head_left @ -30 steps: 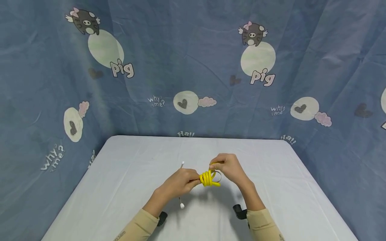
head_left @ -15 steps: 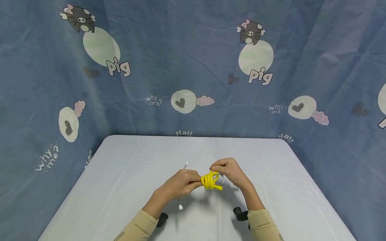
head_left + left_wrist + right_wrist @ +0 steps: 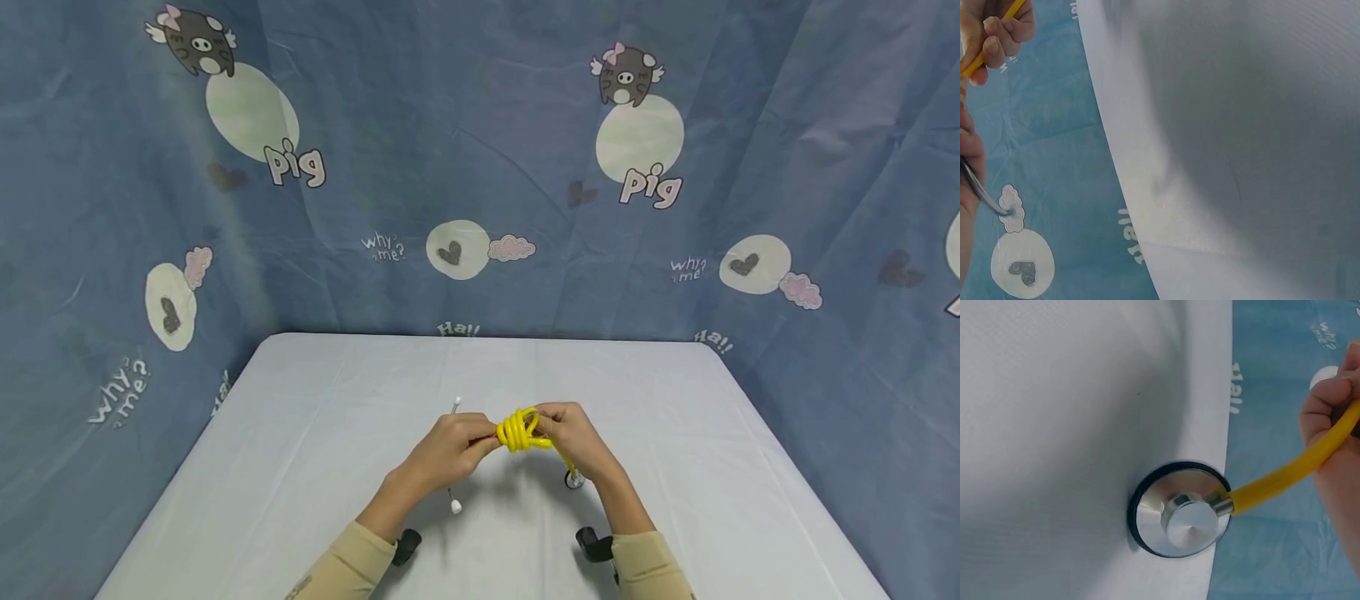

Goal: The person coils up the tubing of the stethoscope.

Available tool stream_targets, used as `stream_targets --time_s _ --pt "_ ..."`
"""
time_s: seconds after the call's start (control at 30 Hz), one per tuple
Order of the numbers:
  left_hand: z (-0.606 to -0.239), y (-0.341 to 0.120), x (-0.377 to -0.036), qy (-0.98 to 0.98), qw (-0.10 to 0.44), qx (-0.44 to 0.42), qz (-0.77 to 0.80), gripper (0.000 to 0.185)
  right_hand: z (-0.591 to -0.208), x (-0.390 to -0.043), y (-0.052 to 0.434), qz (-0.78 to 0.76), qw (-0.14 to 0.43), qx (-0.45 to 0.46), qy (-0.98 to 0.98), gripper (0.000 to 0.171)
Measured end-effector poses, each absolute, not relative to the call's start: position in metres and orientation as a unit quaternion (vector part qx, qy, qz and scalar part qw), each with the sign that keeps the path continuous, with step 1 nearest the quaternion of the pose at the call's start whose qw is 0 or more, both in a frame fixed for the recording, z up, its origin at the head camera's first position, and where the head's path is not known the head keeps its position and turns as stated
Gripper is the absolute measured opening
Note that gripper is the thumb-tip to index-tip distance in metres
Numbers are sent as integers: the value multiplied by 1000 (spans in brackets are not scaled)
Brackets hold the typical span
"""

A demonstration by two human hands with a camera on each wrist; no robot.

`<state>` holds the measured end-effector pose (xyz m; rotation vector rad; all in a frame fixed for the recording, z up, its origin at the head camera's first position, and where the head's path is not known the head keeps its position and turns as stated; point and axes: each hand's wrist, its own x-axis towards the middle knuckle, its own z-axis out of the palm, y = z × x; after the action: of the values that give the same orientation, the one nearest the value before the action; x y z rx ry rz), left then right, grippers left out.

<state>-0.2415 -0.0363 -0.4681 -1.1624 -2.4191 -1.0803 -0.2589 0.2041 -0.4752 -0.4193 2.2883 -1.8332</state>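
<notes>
A stethoscope with yellow tubing (image 3: 514, 432) is held up over the white table, its tube wound in several tight turns. My left hand (image 3: 448, 450) grips it at the left end of the coil. White ear tips (image 3: 456, 506) on thin metal tubes stick out above and below that hand; one metal tube (image 3: 984, 197) shows in the left wrist view. On the coil's right side, my right hand (image 3: 576, 435) pinches the yellow tube. Below that hand hangs the round silver chest piece (image 3: 1191, 519) with a dark rim, seen large in the right wrist view.
A white cloth (image 3: 360, 375) covers the table. Blue printed fabric (image 3: 480, 167) stands behind it and at both sides. Black wrist mounts (image 3: 594, 546) sit under the forearms, near the beige sleeves.
The chest piece has swung from beside the coil to below my right hand. That hand has moved down a little, now at the loop on the coil's right. My left hand keeps its grip.
</notes>
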Motion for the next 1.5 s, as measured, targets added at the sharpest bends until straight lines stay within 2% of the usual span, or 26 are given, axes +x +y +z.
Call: stream_targets --time_s 0.23,0.43,0.67,0.83,1.1,1.5 --pt "-468 -33 -238 -846 131 -354 -377 13 -476 -252 200 -618 84 -151 767 29" --pt "-468 -32 -240 -856 147 -322 -376 10 -477 -245 199 -616 95 -177 762 23" --pt "-471 -30 -241 -862 151 -297 -383 10 -482 -240 198 -648 115 -177 732 36" --pt "-475 -29 -242 -864 151 -292 -382 10 -484 -236 198 -647 115 -174 733 37" --pt "-474 -28 -244 -866 169 -298 -365 11 -478 -232 192 -621 82 -149 766 29" --pt "-469 -40 -251 -890 186 -240 -340 11 -474 -225 198 -611 109 -157 768 30"
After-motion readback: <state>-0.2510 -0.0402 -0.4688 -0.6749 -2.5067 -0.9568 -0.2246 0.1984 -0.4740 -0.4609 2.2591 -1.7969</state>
